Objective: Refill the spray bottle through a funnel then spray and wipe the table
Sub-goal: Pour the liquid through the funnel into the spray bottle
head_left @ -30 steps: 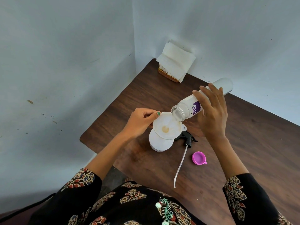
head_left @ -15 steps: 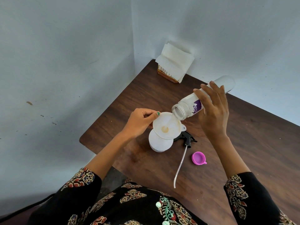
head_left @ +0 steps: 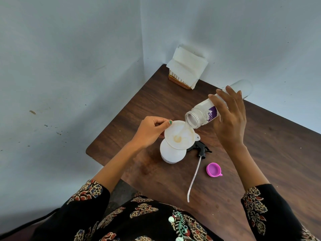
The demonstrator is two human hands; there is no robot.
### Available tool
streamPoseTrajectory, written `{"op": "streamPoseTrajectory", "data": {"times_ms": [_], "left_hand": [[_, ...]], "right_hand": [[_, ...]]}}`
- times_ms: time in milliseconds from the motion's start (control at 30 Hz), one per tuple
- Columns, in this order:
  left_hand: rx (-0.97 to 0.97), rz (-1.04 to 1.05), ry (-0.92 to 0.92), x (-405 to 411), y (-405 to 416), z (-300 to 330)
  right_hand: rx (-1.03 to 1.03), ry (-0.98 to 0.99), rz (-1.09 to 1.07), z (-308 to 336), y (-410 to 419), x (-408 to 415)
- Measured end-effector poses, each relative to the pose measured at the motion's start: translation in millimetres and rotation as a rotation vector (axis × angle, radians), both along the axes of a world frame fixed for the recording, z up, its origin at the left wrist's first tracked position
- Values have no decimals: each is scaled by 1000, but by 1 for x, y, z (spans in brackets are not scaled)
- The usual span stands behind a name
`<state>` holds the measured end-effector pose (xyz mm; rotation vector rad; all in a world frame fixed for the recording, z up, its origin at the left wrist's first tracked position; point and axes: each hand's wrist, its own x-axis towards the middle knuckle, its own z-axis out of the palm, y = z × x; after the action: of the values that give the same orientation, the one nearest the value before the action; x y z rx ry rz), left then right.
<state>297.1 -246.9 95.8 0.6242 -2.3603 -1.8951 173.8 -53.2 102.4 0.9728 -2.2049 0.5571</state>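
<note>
Refill bottle (head_left: 205,115) now tilts steeper, right hand (head_left: 229,122) gripping it, pouring into funnel (head_left: 178,134); left hand (head_left: 151,131) pinches the funnel rim at 9 o'clock atop spray bottle (head_left: 172,153).

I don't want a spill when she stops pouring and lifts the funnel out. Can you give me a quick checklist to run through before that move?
1. Funnel seated in the spray bottle: ok, it sits on the bottle's top.
2. Funnel steadied: ok, the left hand pinches its rim.
3. Refill bottle under control: ok, the right hand holds it tilted, mouth over the funnel.
4. Funnel drained: not ok, liquid is running in and pooling at the centre.
5. Spray bottle fill level: cannot tell, its wall is opaque.
6. Trigger head ready: ok, it lies on the table beside the bottle.
</note>
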Motion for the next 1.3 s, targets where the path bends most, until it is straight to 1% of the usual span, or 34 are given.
{"op": "streamPoseTrajectory", "data": {"times_ms": [1300], "left_hand": [[25, -15, 5, -1, -1, -3]], "right_hand": [[-1, 2, -19, 2, 1, 1]]}}
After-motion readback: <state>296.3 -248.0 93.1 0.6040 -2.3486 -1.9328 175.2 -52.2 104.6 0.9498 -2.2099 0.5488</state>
